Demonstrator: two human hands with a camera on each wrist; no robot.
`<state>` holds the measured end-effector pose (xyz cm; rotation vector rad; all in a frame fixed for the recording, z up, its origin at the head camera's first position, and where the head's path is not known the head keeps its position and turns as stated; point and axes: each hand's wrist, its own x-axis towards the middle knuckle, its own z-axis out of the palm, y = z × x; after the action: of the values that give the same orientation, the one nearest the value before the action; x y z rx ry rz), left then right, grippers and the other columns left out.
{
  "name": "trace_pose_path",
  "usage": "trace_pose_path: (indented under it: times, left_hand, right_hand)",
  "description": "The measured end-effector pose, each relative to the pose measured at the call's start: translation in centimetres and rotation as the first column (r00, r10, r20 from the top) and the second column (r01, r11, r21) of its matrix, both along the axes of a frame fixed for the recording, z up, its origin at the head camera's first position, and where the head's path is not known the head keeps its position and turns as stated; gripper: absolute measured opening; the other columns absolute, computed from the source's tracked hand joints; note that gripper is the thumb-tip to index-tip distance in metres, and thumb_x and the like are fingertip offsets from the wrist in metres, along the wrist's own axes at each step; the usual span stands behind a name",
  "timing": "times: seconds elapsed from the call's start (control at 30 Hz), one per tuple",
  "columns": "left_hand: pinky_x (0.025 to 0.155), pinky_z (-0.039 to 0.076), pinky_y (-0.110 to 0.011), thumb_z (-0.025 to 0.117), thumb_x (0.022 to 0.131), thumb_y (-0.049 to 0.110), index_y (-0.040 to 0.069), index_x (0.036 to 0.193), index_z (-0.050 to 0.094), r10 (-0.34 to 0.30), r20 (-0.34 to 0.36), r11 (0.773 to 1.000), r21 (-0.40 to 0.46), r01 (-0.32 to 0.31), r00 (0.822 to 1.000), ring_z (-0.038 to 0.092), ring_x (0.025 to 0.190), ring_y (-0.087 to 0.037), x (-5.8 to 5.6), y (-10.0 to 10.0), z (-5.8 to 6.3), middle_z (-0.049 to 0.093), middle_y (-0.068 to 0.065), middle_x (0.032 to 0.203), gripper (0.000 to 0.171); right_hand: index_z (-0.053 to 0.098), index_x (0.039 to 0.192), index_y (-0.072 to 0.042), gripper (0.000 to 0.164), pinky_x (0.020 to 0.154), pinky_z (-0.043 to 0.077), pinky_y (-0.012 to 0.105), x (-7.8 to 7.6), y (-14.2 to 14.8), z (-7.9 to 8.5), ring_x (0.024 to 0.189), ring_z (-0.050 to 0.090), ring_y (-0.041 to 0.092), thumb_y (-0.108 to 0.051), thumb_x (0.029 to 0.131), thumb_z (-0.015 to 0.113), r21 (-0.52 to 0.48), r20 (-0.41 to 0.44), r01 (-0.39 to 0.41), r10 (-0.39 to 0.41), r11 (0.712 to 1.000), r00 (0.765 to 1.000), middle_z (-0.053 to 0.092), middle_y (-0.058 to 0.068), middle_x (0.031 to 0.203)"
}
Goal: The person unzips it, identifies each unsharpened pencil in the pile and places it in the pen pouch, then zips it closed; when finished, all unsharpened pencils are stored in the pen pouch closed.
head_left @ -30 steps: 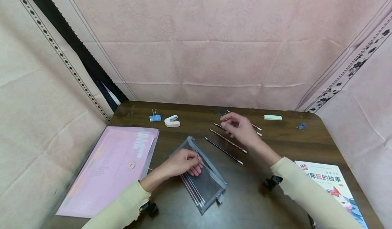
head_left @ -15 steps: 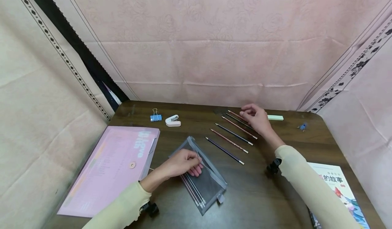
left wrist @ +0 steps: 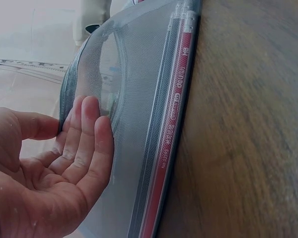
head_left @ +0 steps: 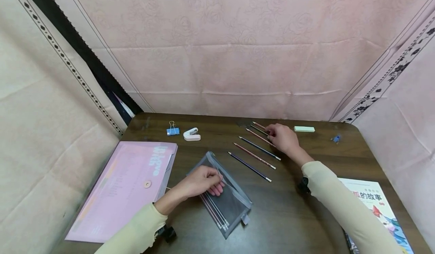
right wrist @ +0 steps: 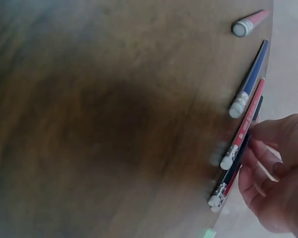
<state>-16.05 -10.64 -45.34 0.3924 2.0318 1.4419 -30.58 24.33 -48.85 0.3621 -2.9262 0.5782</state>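
My left hand (head_left: 202,180) pinches the opening edge of a grey mesh zip pouch (head_left: 236,205) between thumb and fingers. Inside the pouch lie several pencils; one red pencil (left wrist: 176,114) shows its print in the left wrist view. To the right, loose pencils lie in a slanting row, among them a dark one (head_left: 249,167) nearest me and a red one (head_left: 254,156) behind it. At the back of that row, my right hand (head_left: 283,139) pinches a dark pencil (right wrist: 233,166), its eraser end sticking out past the fingers. Other pencils lie against it.
A pink document folder (head_left: 122,190) lies at left. Behind the pouch are a blue binder clip (head_left: 173,131) and a white stapler-like item (head_left: 192,134). A pale green block (head_left: 304,129), a small blue object (head_left: 336,138) and a picture book (head_left: 377,205) are at right.
My right hand moved from above the middle pencils to the back right, then came down onto the rear pencils. The left hand stays at the pouch.
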Motion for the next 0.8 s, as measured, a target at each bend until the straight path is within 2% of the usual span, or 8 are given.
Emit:
trace_pose_path:
  times: [0.17, 0.33, 0.47, 0.67, 0.8]
  left_hand:
    - [0.073, 0.061, -0.036, 0.051, 0.099, 0.021, 0.002, 0.100, 0.067, 0.000, 0.002, 1.000, -0.005, 0.000, 1.000, 0.072, 0.078, -0.025, -0.1, 0.0, 0.0, 0.072, -0.013, 0.087, 0.025]
    - [0.074, 0.061, -0.037, 0.052, 0.099, 0.022, 0.003, 0.101, 0.067, -0.006, 0.001, 1.000, -0.011, 0.006, 1.000, 0.072, 0.079, -0.025, -0.1, 0.0, 0.1, 0.072, -0.013, 0.088, 0.024]
    - [0.075, 0.061, -0.036, 0.052, 0.099, 0.022, 0.003, 0.101, 0.067, -0.008, -0.015, 1.000, -0.004, 0.008, 1.000, 0.072, 0.079, -0.025, -0.3, -0.2, 0.3, 0.072, -0.013, 0.089, 0.024]
    - [0.075, 0.061, -0.036, 0.052, 0.099, 0.020, 0.002, 0.101, 0.067, -0.004, -0.022, 1.000, 0.003, 0.004, 1.000, 0.072, 0.079, -0.026, -0.4, -0.4, 0.6, 0.072, -0.013, 0.089, 0.024]
    - [0.075, 0.061, -0.037, 0.052, 0.099, 0.020, 0.002, 0.102, 0.067, -0.002, -0.022, 1.000, 0.005, 0.002, 1.000, 0.072, 0.080, -0.026, -0.4, -0.4, 0.6, 0.072, -0.014, 0.089, 0.024]
  right_hand:
    - [0.071, 0.107, -0.017, 0.021, 0.060, 0.050, 0.039, 0.2, -0.3, 0.0, 0.079, 0.061, 0.022, -0.014, 0.087, 0.067, 0.052, -0.017, 0.009, -0.008, 0.999, 1.000, 0.065, 0.004, 0.093]
    - [0.069, 0.111, -0.018, 0.025, 0.064, 0.053, 0.043, 0.1, -0.3, -0.1, 0.081, 0.063, 0.023, -0.013, 0.086, 0.067, 0.086, -0.021, -0.012, 0.014, 0.996, 1.000, 0.065, 0.004, 0.094]
    - [0.069, 0.111, -0.016, 0.026, 0.062, 0.052, 0.040, 0.2, -0.4, 0.2, 0.078, 0.062, 0.022, -0.011, 0.085, 0.067, 0.092, -0.046, -0.030, 0.034, 0.995, 0.998, 0.065, 0.004, 0.093]
    - [0.070, 0.108, -0.013, 0.022, 0.065, 0.053, 0.039, 1.0, -1.6, 2.4, 0.079, 0.061, 0.020, -0.014, 0.086, 0.067, 0.043, -0.136, -0.062, 0.067, 0.997, 0.988, 0.065, 0.004, 0.093]
    - [0.070, 0.105, -0.015, 0.020, 0.065, 0.053, 0.037, 2.0, -3.3, 4.6, 0.078, 0.062, 0.017, -0.016, 0.086, 0.067, -0.055, -0.181, -0.096, 0.084, 0.994, 0.980, 0.066, 0.001, 0.091]
